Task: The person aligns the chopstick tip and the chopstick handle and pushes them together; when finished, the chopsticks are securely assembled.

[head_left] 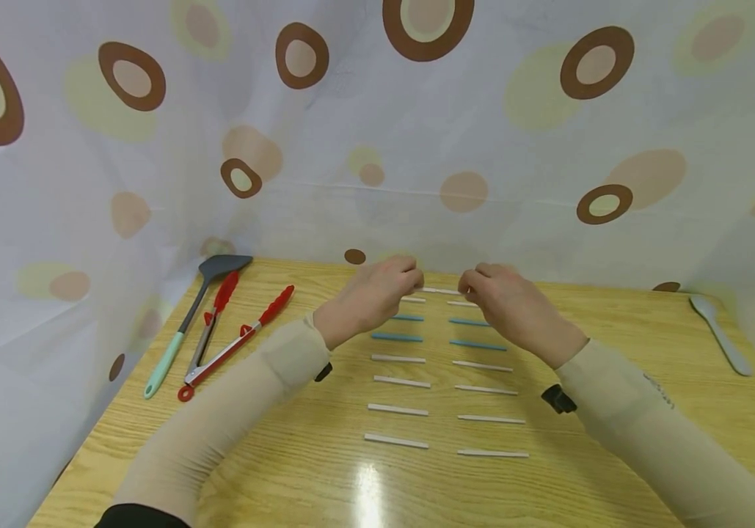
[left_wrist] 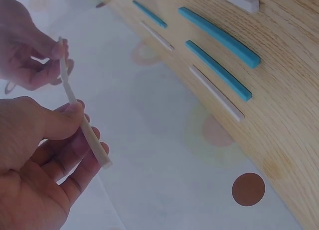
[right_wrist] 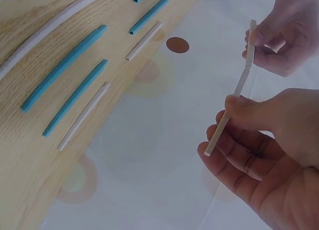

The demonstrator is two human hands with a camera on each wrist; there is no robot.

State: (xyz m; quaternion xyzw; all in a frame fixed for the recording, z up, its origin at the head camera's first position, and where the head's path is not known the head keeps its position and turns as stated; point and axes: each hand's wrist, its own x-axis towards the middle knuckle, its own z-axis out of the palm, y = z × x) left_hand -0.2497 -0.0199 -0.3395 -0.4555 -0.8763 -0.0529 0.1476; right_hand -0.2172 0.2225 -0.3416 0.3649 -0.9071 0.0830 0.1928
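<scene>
My left hand (head_left: 372, 299) and right hand (head_left: 512, 304) are raised at the back of the table. Between them runs a thin white stick (head_left: 443, 291), like a chopstick in two halves that meet end to end at a slight angle. Thumb and fingers of the left hand pinch the thicker left half (left_wrist: 93, 142). The right hand pinches the slimmer right half (right_wrist: 218, 135) the same way. Below the hands lie two columns of loose halves: blue halves (head_left: 397, 337) in the upper rows, white halves (head_left: 398, 410) in the rows nearer me.
On the left lie a turner (head_left: 182, 334) with a mint handle and red-tipped tongs (head_left: 221, 356). A grey spoon (head_left: 720, 334) lies at the far right. Patterned cloth (head_left: 377, 132) hangs behind the wooden table (head_left: 285, 462).
</scene>
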